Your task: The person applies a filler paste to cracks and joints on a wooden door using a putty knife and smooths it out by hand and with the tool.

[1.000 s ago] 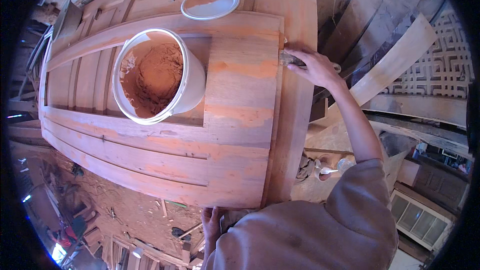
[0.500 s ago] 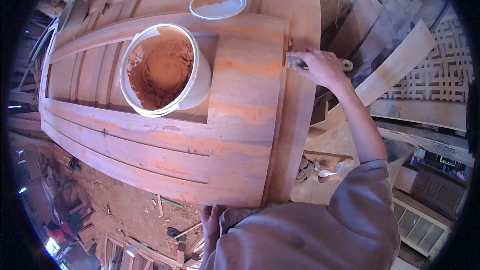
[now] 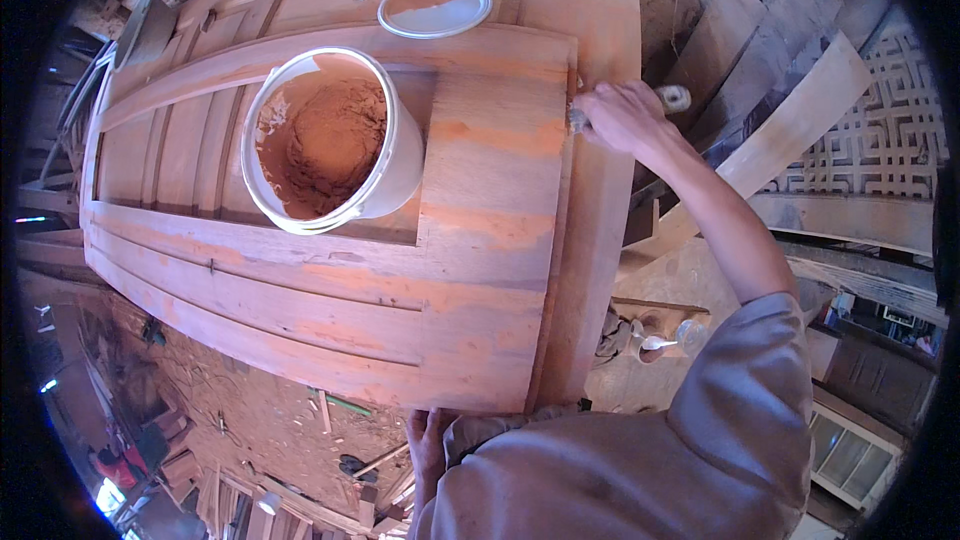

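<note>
My right hand (image 3: 625, 120) is closed around a hand tool with a pale handle (image 3: 675, 98) that has a hole at its end. Its grey working end (image 3: 578, 118) meets the right end edge of the upper wooden door (image 3: 490, 180); whether it is a blade or bristles is hidden. My left hand (image 3: 428, 445) rests at the door's near edge, fingers stretched toward it and nothing visible in them. Orange-brown filler patches mark the wood. On this door stands a white bucket (image 3: 400, 165), tilted in view, holding orange-brown paste (image 3: 335, 145).
A larger wooden door (image 3: 605, 30) lies beneath the upper one. The bucket's round lid (image 3: 435, 8) lies beyond the bucket. Boards (image 3: 800, 130) and a carved lattice panel (image 3: 880, 125) stand at right. A cup with a white utensil (image 3: 652, 344) is low right. Wood scraps (image 3: 290, 500) litter the floor.
My right hand has turned and shifted slightly left and nearer the door's edge, and the tool's handle has swung upward. The bucket and doors stay in place.
</note>
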### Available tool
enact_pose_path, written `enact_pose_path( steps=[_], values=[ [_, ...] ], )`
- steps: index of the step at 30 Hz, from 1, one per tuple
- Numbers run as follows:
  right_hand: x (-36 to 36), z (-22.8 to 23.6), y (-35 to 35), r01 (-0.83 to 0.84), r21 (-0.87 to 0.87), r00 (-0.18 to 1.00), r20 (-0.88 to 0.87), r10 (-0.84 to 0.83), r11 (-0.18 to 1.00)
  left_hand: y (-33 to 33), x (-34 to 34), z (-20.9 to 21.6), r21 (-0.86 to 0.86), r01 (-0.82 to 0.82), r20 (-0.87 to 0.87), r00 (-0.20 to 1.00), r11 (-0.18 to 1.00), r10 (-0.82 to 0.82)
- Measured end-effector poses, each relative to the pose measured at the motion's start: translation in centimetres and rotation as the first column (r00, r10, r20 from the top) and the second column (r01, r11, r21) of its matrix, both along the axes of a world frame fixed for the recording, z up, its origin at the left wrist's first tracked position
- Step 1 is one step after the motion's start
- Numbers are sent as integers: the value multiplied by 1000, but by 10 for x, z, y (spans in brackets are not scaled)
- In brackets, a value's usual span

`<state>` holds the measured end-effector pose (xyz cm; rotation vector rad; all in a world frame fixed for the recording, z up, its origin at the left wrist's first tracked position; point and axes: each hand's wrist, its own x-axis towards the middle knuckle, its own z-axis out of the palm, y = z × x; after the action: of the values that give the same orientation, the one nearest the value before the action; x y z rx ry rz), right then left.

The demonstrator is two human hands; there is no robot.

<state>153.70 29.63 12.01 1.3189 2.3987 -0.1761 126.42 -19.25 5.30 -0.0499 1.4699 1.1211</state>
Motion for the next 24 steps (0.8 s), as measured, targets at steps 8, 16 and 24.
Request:
enact_pose_path(
  steps=[8,16,24],
  values=[
    [21,9,-12,110,165,986,-141,-87,980,-9,-4,-6,-45,42,-40,998,998,-44],
    [9,-1,11,55,52,997,-61,-51,997,-12,-8,-14,-51,88,-90,992,995,-93],
    [42,-33,33,19,9,987,162,-20,1000,-7,-10,-9,-74,90,-43,995,993,-93]
  ],
)
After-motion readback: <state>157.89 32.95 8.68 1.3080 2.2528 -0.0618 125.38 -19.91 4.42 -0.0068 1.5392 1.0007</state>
